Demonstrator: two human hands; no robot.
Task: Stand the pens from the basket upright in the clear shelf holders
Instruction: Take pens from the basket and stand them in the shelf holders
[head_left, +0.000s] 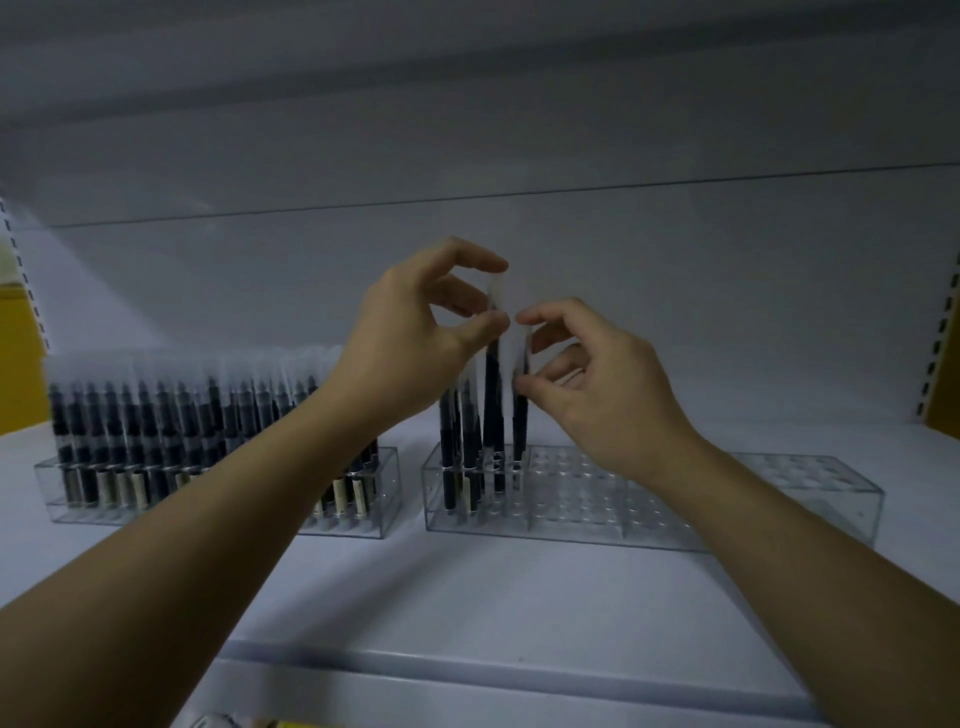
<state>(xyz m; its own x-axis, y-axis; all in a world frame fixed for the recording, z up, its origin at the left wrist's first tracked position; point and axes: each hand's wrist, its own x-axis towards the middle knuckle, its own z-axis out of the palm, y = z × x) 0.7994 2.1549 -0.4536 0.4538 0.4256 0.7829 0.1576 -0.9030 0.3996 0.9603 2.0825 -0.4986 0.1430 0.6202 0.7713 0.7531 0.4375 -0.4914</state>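
Head view: a white shelf (519, 597) with a smooth matte top runs left to right under dim light. A plain pale back panel (675, 286) closes the far side, and a slotted upright (935, 353) stands at the right edge.

Two rectangular holders of clear, glossy plastic sit on the shelf, side by side and apart. The left holder (389, 488) is packed with upright pens (130, 415) that have dark slim barrels and frosted caps. The right holder (571, 512) has a top plate of round holes, and a few more pens (449, 441) stand at its left end.

Above that end, the left hand (415, 332) narrows its grip to a thumb-and-finger pinch on the frosted cap of one pen (491, 395). This pen is nearly upright, its lower end down among the holes. Just to the right, the right hand (602, 384) pinches the cap of a second pen (520, 421), also upright, with its tip at the plate. How deep either pen sits cannot be told.
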